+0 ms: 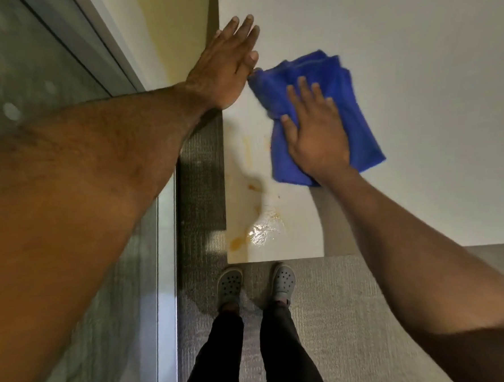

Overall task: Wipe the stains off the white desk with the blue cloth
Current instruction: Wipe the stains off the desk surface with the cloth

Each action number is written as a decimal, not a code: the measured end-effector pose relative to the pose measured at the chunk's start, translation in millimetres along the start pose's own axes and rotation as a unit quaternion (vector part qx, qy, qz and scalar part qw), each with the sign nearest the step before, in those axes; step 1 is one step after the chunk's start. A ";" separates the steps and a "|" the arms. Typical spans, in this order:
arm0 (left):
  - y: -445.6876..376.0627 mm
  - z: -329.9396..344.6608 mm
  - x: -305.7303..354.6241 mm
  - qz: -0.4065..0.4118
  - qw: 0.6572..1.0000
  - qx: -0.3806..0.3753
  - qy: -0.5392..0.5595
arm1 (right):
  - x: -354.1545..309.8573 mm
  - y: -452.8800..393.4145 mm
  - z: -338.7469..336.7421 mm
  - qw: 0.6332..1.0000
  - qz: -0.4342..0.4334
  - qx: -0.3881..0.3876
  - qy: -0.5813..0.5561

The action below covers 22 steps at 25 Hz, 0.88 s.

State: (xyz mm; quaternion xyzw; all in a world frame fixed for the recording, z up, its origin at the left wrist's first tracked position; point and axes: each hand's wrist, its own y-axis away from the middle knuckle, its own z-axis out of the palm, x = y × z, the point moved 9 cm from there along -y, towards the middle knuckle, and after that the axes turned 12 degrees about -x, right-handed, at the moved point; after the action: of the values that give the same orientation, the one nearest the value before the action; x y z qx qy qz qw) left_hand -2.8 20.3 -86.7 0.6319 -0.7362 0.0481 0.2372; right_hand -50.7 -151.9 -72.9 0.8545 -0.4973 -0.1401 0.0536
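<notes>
The white desk (414, 62) fills the upper right, with its near left corner above my feet. A crumpled blue cloth (320, 77) lies on it, and my right hand (315, 133) presses flat on the cloth's lower half with fingers spread. My left hand (228, 62) rests flat on the desk's left edge, fingers extended, its thumb side touching the cloth's left tip. Orange-brown stains (255, 186) and a wet glossy patch (265, 228) streak the desk's left strip below the cloth, down toward the front corner.
A glass partition with a metal frame (112, 57) runs along the left. Grey carpet (341, 318) lies below the desk's front edge, where my two grey clogs (230, 283) stand. A narrow dark gap separates the desk from the partition.
</notes>
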 end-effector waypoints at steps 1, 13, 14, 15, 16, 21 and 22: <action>0.6 -0.9 0.9 0.005 1.000 0.001 0.006 | -20.4 11.4 7.0 0.999 -0.036 -0.008 0.005; -3.0 0.7 -0.3 -0.006 0.999 -0.035 -0.035 | -29.3 23.2 12.8 0.993 -0.093 -0.025 0.075; -2.6 -0.1 -1.3 -0.008 0.999 -0.036 -0.034 | -47.5 32.5 19.6 0.986 -0.141 -0.036 0.087; -2.1 -0.9 -2.6 -0.012 0.999 -0.037 -0.034 | -60.2 47.9 27.5 0.973 -0.202 -0.053 0.099; -1.2 -1.1 -3.5 -0.018 0.998 -0.036 -0.037 | -63.9 68.1 35.4 0.956 -0.262 -0.076 0.109; -0.3 0.7 0.2 -0.024 0.998 -0.023 -0.057 | 46.8 83.5 8.9 0.986 -0.155 -0.064 0.017; -0.4 1.2 -0.3 -0.025 0.998 -0.017 -0.058 | 68.6 69.0 0.1 0.997 -0.066 -0.041 -0.005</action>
State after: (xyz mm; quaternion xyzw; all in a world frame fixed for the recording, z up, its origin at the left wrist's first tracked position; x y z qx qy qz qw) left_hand -2.8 20.1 -88.0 0.6475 -0.7337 -0.0076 0.2059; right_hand -76.4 -245.8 -69.8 0.8817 -0.4342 -0.1681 0.0763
